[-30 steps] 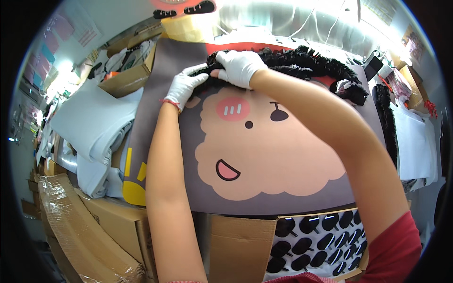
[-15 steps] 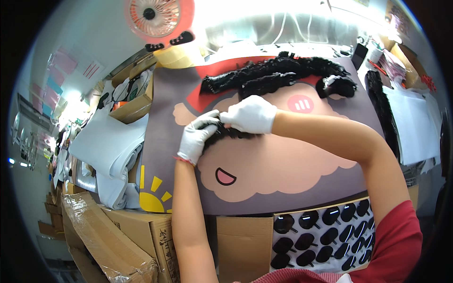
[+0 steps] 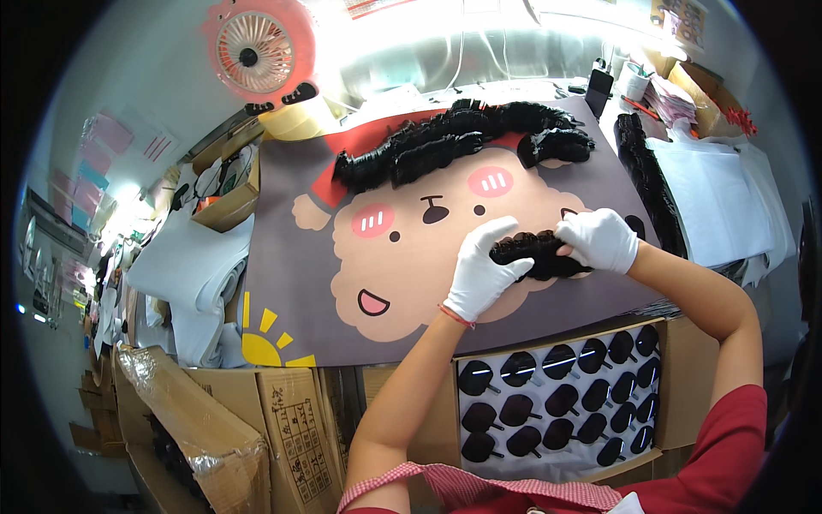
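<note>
Black fluffy strip (image 3: 539, 257): over the lower right of the big face mat (image 3: 282, 274), long way left to right, fluff seeming to point toward the person
Left hand (image 3: 479, 272): thumb and fingers around its left end, maybe for steadiness; cannot tell if they squeeze
Right hand (image 3: 602, 240): fingertips pinching its right part, perhaps keeping it straight
Other black bunches (image 3: 438, 156): up top, maybe out of the way

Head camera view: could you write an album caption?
White-gloved left hand and right hand hold a black furry piece over a cartoon-printed mat.
</note>
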Action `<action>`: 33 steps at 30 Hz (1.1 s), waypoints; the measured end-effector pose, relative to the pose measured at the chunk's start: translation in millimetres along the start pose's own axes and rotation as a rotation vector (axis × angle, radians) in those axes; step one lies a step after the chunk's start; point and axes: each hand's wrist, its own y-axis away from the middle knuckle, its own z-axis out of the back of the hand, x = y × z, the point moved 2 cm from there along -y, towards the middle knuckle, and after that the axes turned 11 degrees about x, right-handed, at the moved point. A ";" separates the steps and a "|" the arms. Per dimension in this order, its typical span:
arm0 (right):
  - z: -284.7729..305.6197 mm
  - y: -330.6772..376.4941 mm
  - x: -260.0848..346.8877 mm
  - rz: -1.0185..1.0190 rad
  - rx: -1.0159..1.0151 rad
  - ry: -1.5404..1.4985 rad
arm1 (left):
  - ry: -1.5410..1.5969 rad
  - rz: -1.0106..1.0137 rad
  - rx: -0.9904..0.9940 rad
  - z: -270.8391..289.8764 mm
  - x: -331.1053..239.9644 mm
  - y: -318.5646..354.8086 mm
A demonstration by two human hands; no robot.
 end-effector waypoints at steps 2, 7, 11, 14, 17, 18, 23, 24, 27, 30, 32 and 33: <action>1.2 10.5 -11.8 -0.106 0.083 -0.071 | -0.030 -0.127 -0.115 9.4 5.8 1.5; 40.5 -38.4 -23.4 -0.148 -0.009 -0.255 | -0.378 -0.087 -0.302 128.0 34.1 0.6; 44.9 -142.5 -5.7 -0.095 -0.097 -0.320 | -0.946 -0.016 -0.382 270.1 85.4 5.9; 23.8 -220.7 -2.9 -0.025 -0.119 -0.215 | -0.995 0.395 -0.353 314.0 96.7 -14.7; 6.0 -283.2 -4.9 0.013 -0.107 -0.021 | -0.818 0.513 -0.208 326.5 86.8 -39.5; -2.7 -303.9 -5.8 0.045 -0.129 0.038 | -0.795 0.465 -0.176 337.7 93.1 -42.0; -35.0 -360.3 -22.2 -0.074 0.190 0.483 | -0.803 0.376 0.054 332.2 92.2 -79.6; -36.1 -365.9 -17.5 -0.062 0.175 0.479 | -0.796 0.393 0.079 328.1 84.2 -81.1; -36.3 -376.9 -8.5 -0.071 0.221 0.479 | -0.750 0.235 0.010 334.0 98.8 -78.3; -28.7 -374.5 -19.2 0.069 0.034 0.152 | -0.727 0.206 -0.011 336.5 113.2 -77.6; -25.8 -377.0 -21.7 -0.026 0.117 0.060 | -0.778 0.140 -0.070 333.6 112.0 -75.3; -25.9 -381.3 -20.9 -0.060 0.139 0.003 | -0.716 0.212 -0.051 335.2 110.4 -74.5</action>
